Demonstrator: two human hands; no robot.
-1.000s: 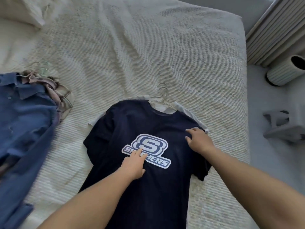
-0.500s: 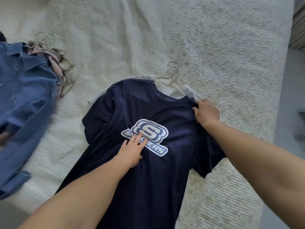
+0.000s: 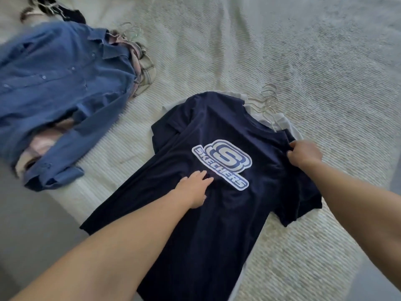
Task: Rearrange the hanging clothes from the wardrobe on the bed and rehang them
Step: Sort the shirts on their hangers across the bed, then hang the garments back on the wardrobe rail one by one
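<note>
Cream ribbed cloth, woven in fine ridges, covers the bed [image 3: 282, 51], and all the clothes lie on it. Navy T-shirt [image 3: 217, 224] is the landmark: it lies flat near the bed's near edge, soft smooth jersey, with its lower part hanging over the edge toward the camera. On its chest is a glossy printed logo [image 3: 221, 164], an oval S above slanted letters, white with blue.

Well to the left of the T-shirt lies a blue denim shirt [image 3: 65, 83], spread wide, with collar, small round buttons and one long sleeve reaching to the bed's edge. A pale pink garment [image 3: 43, 144] shows from under this shirt, and a checked cloth [image 3: 145, 70] is bunched at its collar.

Under the T-shirt's collar and right shoulder a white garment [image 3: 280, 120] shows as a thin border. Thin wire hangers [image 3: 269, 101], with curved hooks, lie just beyond the T-shirt's neck.

The left hand [image 3: 193, 190] rests flat on the T-shirt's chest, just below the logo, its fingers [image 3: 201, 175] straight and close together. The right hand [image 3: 303, 154] is at the T-shirt's right shoulder, its fingers curled and pinching the navy cloth there.
</note>
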